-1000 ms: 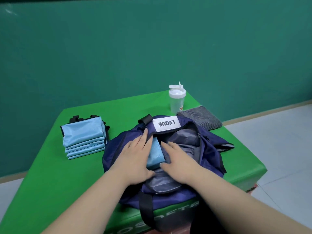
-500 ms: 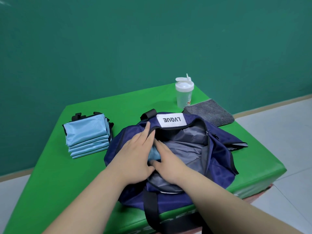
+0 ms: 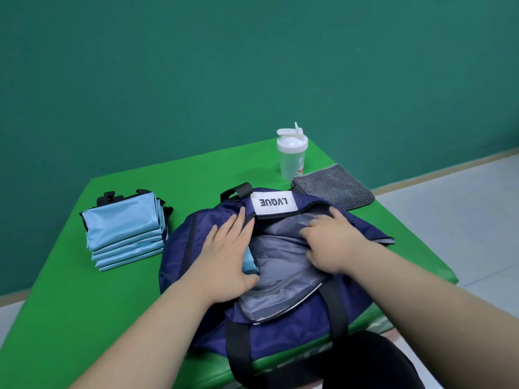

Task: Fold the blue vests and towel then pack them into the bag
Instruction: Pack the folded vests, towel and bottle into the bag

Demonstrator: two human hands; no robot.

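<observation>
Left hand (image 3: 227,256) lies flat, fingers straight and together, on the 9 o'clock side of the bag (image 3: 280,327), palm covering the edge of its opening. Under that palm, one folded vest (image 3: 250,261) shows as a light-blue sliver inside the opening. Right hand (image 3: 328,242) is in the opening at about 2 o'clock from the left, blurred. Its fingers are bent against the grey lining (image 3: 283,273) and one fingertip touches the far rim. Whether it grips the lining cannot be told. The hands are apart, with lining between them.

The bag is navy and unzipped, lying at the near edge of the green worktop (image 3: 70,290). A black strap (image 3: 238,341) runs down its near face. A white label (image 3: 271,202) reading LVQUE sits on the far rim.

At 10 o'clock from the bag, apart from it, a stack of folded blue vests (image 3: 126,228) rests on the worktop. At 1 o'clock, the grey towel (image 3: 334,186) lies folded flat, its near edge behind the bag. Just beyond it, at 12 o'clock, a shaker bottle (image 3: 292,155) stands upright with its white cap flipped open. Farthest back is a teal wall (image 3: 252,66).
</observation>
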